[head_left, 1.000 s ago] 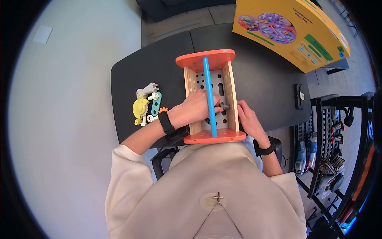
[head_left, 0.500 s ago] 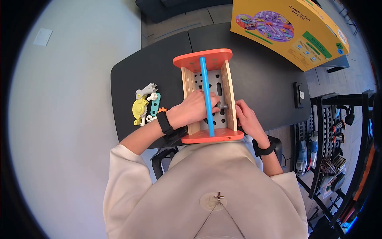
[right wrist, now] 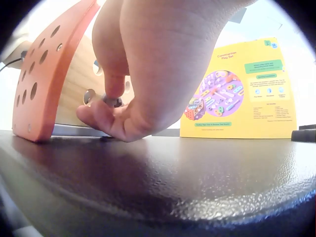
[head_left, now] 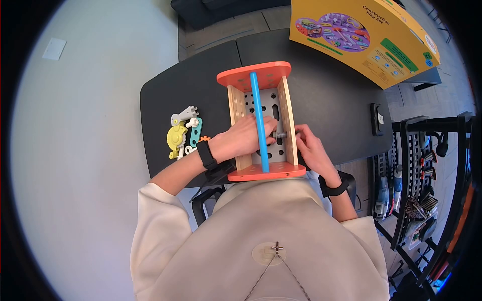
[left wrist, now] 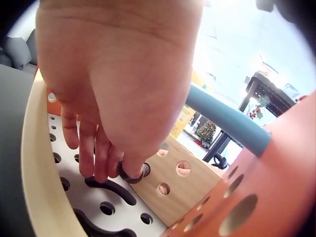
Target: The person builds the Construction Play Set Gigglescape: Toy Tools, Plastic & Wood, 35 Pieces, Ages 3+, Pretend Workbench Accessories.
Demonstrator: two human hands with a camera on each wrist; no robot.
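A toy toolbox (head_left: 253,175) with orange ends, wooden sides and a blue bar handle (head_left: 258,120) stands on the table. My left hand (head_left: 243,136) reaches under the bar into it. Thumb and fingers there pinch the head of a grey toy bolt (head_left: 281,135), whose threaded shaft points at the right wooden side (left wrist: 170,192). Outside that side, my right hand (head_left: 314,150) pinches a small grey piece (right wrist: 111,100) between thumb and finger, close to a hole; its shape is mostly hidden. Fingertips show through the holes in the left wrist view.
Left of the toolbox lie loose toy parts: a yellow-green piece (head_left: 176,135), a teal strip with holes (head_left: 196,132) and a grey piece (head_left: 188,114). A yellow play set box (head_left: 371,55) stands at the back right. A small black device (head_left: 376,119) lies near the right edge.
The toolbox sits slightly further left in the head view, partly from head motion. Both hands stay at the bolt and the right side, with only small finger movements.
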